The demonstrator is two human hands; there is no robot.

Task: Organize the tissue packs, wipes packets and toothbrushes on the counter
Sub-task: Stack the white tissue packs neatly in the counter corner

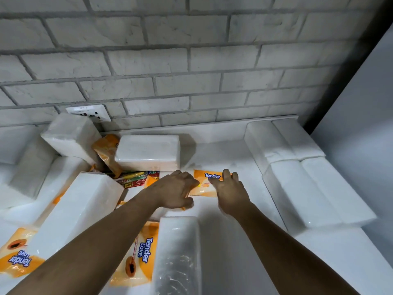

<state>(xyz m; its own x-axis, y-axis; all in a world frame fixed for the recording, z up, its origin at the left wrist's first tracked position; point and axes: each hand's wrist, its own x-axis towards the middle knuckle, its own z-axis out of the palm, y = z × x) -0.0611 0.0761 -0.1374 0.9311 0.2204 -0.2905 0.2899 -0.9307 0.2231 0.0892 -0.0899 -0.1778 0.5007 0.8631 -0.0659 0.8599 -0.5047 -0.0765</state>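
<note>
1. Both hands are down on the same orange wipes packet [209,185], which lies flat on the white counter [221,150] near the middle, its "Tender" lettering showing between them.
2. The left hand [176,189] covers the packet's left end, knuckles up and fingers curled downward. Whether it actually pinches the packet, I cannot tell.
3. The right hand [230,191] lies on the packet's right end with its fingers spread and fairly straight, the thumb pointing toward the left hand. The two hands are close together but not touching.
4. Off to the right, a row of white tissue packs [302,179] sits lined up side by side along the counter's edge.
5. On the left it's a jumble: a tilted tissue pack [68,137] leans by the wall socket [89,112], and another tissue pack [148,152] lies flat behind the hands.
6. The toothbrushes [136,177], in bright packaging, peek out just left of the left hand.
7. Up front, a second wipes packet [144,254] lies partly under the left forearm, beside a near tissue pack [178,252].
</note>
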